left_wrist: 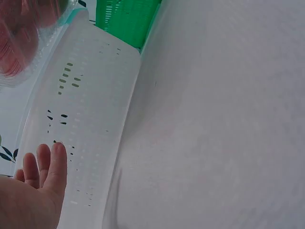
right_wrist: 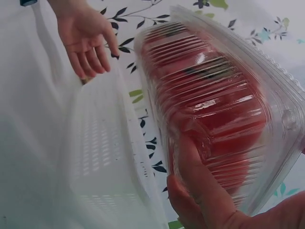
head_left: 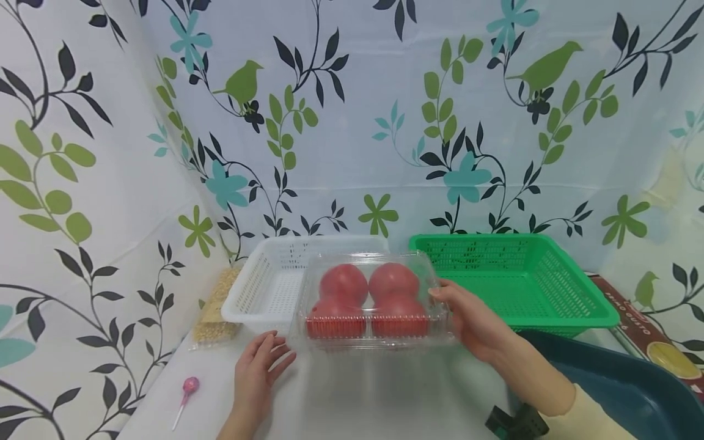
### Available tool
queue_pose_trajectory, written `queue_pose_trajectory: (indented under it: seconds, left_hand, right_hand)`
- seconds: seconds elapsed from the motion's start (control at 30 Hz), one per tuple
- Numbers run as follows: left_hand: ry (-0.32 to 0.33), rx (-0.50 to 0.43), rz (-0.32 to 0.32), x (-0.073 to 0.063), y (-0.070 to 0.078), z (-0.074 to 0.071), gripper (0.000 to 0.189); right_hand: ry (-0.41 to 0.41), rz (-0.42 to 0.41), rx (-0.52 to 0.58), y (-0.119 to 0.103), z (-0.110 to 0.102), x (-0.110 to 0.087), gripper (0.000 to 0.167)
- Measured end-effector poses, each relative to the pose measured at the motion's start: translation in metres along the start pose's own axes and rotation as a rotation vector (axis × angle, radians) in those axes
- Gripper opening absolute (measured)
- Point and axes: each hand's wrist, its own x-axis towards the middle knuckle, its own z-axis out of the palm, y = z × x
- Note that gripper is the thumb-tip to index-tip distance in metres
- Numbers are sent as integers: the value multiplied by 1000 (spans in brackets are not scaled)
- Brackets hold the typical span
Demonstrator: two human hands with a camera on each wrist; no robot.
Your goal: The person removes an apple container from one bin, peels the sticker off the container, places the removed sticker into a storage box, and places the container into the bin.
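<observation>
My right hand (head_left: pixel 474 321) grips the right side of a clear plastic clamshell box (head_left: pixel 379 343), raised in front of the baskets. Several red tomatoes (head_left: pixel 343 286) show through its lid. In the right wrist view, the thumb (right_wrist: pixel 202 171) presses against the ribbed side of the box. My left hand (head_left: pixel 261 365) holds nothing, its fingers spread and relaxed, just below the box's left corner. Behind that hand stands a white perforated basket (head_left: pixel 255 304), partly hidden by the box.
A green basket (head_left: pixel 550 316) stands at the back right, with a dark blue tray (head_left: pixel 616 379) in front. Beyond it lies a brown package (head_left: pixel 668 354). At left are a bag of yellow grains (head_left: pixel 216 315) and a pink lollipop (head_left: pixel 190 386). Patterned cloth hangs behind.
</observation>
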Motion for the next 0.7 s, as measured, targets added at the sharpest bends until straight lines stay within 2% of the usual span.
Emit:
queue_pose_trajectory:
  seconds: [0.13,0.37,0.57,0.7]
  left_hand:
    - [37,-73,-21,5,4,-6,41]
    - [113,-203,-40,10,12,-13,36]
    - [126,-281,-52,18,17,-12,31]
    - [135,-369,-60,25,19,-11,29]
  right_hand:
    - [4,6,27,-10,9,17,64]
    - [-48,9,73,-19,20,50,62]
    - [-21,30,93,-20,29,75,61]
    - [-29,50,117,-16,33,94,63]
